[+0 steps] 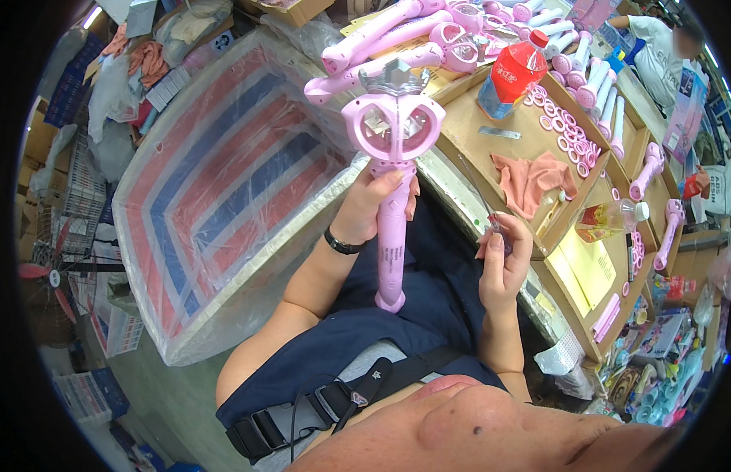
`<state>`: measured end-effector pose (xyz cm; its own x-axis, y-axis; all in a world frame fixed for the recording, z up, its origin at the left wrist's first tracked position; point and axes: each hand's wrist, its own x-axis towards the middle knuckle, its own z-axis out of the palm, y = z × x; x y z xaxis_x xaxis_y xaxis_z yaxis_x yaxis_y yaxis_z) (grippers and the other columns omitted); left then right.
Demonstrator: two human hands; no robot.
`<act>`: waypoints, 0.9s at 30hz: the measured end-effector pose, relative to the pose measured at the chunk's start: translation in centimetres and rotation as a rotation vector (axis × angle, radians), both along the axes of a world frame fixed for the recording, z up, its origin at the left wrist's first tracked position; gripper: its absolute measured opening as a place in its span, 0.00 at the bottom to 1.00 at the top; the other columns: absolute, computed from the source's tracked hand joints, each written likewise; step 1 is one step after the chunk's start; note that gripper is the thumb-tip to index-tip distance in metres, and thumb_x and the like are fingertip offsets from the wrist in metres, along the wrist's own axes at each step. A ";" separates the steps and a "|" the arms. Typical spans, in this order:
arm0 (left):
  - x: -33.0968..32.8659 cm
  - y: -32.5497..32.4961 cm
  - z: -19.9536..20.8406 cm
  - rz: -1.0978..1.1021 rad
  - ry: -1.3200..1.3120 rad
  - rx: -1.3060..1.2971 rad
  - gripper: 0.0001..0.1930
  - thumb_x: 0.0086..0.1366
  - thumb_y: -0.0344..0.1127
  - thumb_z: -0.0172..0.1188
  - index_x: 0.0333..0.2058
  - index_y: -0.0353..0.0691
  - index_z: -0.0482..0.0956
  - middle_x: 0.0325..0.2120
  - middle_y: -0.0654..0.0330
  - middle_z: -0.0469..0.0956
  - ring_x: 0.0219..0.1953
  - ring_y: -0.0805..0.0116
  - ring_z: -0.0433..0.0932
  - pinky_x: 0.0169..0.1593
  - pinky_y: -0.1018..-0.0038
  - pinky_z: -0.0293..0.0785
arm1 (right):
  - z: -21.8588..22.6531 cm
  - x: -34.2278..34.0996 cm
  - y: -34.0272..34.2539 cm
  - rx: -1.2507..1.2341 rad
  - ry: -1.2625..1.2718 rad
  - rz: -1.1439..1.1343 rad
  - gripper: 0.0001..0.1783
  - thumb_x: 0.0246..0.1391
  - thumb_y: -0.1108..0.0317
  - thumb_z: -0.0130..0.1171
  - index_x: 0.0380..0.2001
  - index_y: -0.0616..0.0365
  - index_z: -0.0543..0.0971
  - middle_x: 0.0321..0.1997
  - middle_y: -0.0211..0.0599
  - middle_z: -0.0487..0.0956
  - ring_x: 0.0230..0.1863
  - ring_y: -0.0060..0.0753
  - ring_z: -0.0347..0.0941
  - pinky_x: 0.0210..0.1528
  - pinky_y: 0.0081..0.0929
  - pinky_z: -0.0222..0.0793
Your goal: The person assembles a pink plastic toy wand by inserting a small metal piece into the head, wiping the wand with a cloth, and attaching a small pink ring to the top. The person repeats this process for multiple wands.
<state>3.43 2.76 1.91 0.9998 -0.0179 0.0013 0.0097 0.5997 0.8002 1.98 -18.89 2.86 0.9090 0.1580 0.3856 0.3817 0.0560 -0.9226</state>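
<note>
My left hand is wrapped round the shaft of a pink toy wand. The wand stands upright over my lap, with a ring-shaped head around a clear window and a silvery crown on top. To the right, my right hand is raised beside the workbench edge, its thumb and fingers pinched together. Between those fingertips shows a small, shiny, partly see-through bit, too small to name. Several more pink wands lie piled on the bench beyond the held one.
A cardboard tray on the bench holds pink rings, an orange cloth and a red-labelled bottle. Another bottle lies near yellow paper. At left is a plastic-lined striped bin. A person is at far right.
</note>
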 end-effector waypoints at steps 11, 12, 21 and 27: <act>-0.5 -1.1 1.0 0.040 -0.042 0.107 0.21 0.55 0.26 0.60 0.46 0.36 0.64 0.28 0.60 0.72 0.23 0.73 0.75 0.27 0.76 0.74 | 4.9 0.6 0.6 -0.293 -0.403 -0.126 0.10 0.46 0.79 0.62 0.32 0.60 0.74 0.19 0.31 0.73 0.13 0.18 0.63 0.15 0.15 0.56; -0.5 -1.2 1.0 0.038 -0.053 0.106 0.21 0.55 0.26 0.60 0.47 0.36 0.63 0.29 0.60 0.72 0.24 0.73 0.75 0.28 0.76 0.74 | 5.1 0.7 0.8 -0.313 -0.415 -0.127 0.10 0.45 0.79 0.63 0.32 0.60 0.74 0.18 0.31 0.73 0.13 0.18 0.63 0.15 0.15 0.56; -0.6 -1.5 1.2 0.128 -0.085 0.327 0.28 0.53 0.30 0.64 0.50 0.35 0.60 0.34 0.58 0.73 0.30 0.71 0.76 0.33 0.73 0.75 | 6.8 1.7 1.5 -0.495 -0.458 -0.108 0.10 0.44 0.79 0.63 0.31 0.59 0.74 0.19 0.34 0.74 0.15 0.27 0.69 0.17 0.22 0.62; -0.2 -0.3 1.2 0.289 -0.217 0.825 0.33 0.51 0.34 0.68 0.51 0.31 0.60 0.39 0.49 0.74 0.43 0.61 0.76 0.46 0.69 0.71 | 6.0 2.7 0.7 -0.405 -0.084 -0.068 0.10 0.55 0.69 0.57 0.38 0.63 0.74 0.22 0.36 0.74 0.19 0.24 0.69 0.26 0.21 0.65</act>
<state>3.23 2.44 3.09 0.9447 0.1558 0.2886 -0.2538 -0.2103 0.9441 4.70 -18.17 8.83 0.8908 0.2531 0.3775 0.4465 -0.3324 -0.8308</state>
